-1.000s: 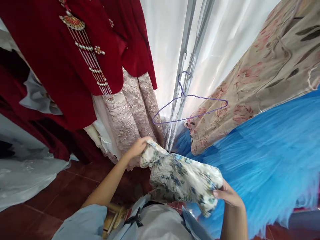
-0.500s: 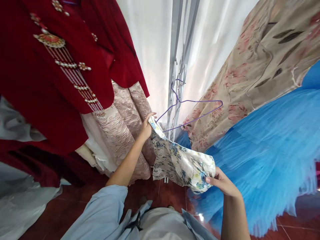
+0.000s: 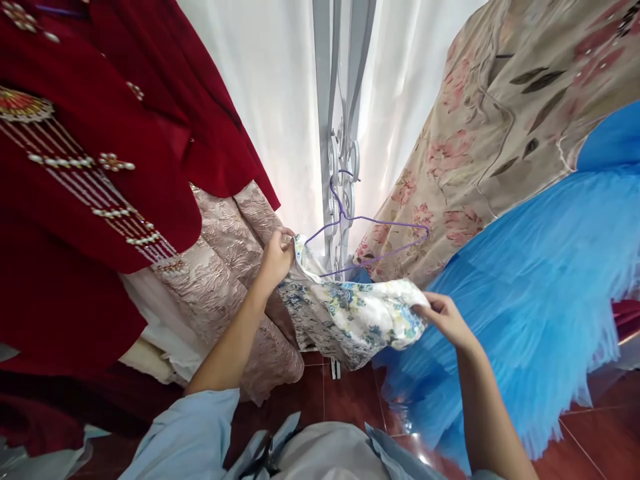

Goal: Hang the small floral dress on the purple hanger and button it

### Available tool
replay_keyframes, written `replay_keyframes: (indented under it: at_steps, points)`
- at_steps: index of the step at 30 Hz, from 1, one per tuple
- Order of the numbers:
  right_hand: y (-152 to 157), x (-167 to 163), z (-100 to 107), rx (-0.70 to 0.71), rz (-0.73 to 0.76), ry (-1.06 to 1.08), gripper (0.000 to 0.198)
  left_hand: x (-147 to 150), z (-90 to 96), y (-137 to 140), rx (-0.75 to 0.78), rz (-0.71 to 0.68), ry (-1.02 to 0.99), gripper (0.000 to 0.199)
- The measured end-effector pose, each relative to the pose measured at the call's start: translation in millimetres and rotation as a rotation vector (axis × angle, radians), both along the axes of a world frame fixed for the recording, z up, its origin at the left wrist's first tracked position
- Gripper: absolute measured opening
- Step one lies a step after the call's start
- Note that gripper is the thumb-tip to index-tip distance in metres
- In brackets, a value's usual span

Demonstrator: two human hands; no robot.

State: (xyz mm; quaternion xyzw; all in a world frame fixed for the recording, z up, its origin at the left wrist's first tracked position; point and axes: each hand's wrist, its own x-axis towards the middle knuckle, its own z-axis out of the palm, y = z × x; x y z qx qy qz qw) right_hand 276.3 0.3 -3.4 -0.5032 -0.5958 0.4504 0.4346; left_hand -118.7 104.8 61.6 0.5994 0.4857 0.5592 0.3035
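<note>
A white garment with a blue and yellow floral print (image 3: 357, 313) is stretched between my two hands. My left hand (image 3: 278, 257) is closed on its upper left edge, beside the left end of a purple wire hanger (image 3: 383, 222). At the other side, my right hand (image 3: 447, 317) pinches the garment's right edge between thumb and fingers. The hanger's hook hangs on a grey metal stand (image 3: 345, 153), and its left end goes behind the garment's edge. Which kind of garment it is, I cannot tell.
To the left hang a dark red jacket (image 3: 165, 133) with beaded trim and a pink textured garment (image 3: 225, 247). A beige floral dress (image 3: 460, 153) and a blue tulle skirt (image 3: 520, 280) hang at right. White curtains (image 3: 255, 80) are behind; the floor (image 3: 345, 400) is red tile.
My right hand has risen, lifting the garment's right side so that its top edge lies more level. My left hand has shifted slightly left in view, and the camera has turned a little.
</note>
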Motion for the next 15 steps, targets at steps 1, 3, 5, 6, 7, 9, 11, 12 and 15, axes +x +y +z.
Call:
replay_keyframes:
  at_steps: [1,3,5,6,7,9,11,12,15]
  points:
    - [14.9,2.6,9.9,0.096,-0.053,-0.074,0.027,-3.2,4.2,-0.6,-0.009,-0.011,0.024,0.027]
    - [44.6,7.6,32.1,0.296,-0.158,-0.212,0.024,-6.4,9.2,-1.1,-0.011,-0.031,0.061,0.023]
    - [72.1,11.7,56.6,0.451,-0.215,-0.293,0.025,-7.6,10.5,-0.6,-0.005,-0.041,0.085,0.02]
    - [84.8,13.5,69.2,0.508,-0.223,-0.309,0.024,-8.1,10.4,-0.1,-0.002,-0.044,0.096,0.02]
    - [97.0,14.9,81.7,0.551,-0.22,-0.313,0.023,-8.7,10.2,0.4,0.001,-0.046,0.107,0.02]
    - [121.2,16.6,104.6,0.6,-0.183,-0.294,0.021,-10.3,10.2,1.0,0.011,-0.058,0.126,0.02]
    - [146.1,15.6,121.2,0.594,-0.123,-0.222,0.021,-12.1,11.5,0.7,0.018,-0.078,0.142,0.024]
    - [158.7,13.5,126.0,0.569,-0.094,-0.168,0.022,-12.8,12.5,0.3,0.02,-0.089,0.15,0.026]
    - [190.0,-1.4,124.0,0.433,-0.022,-0.018,0.031,-12.6,14.7,-0.5,0.019,-0.114,0.173,0.031]
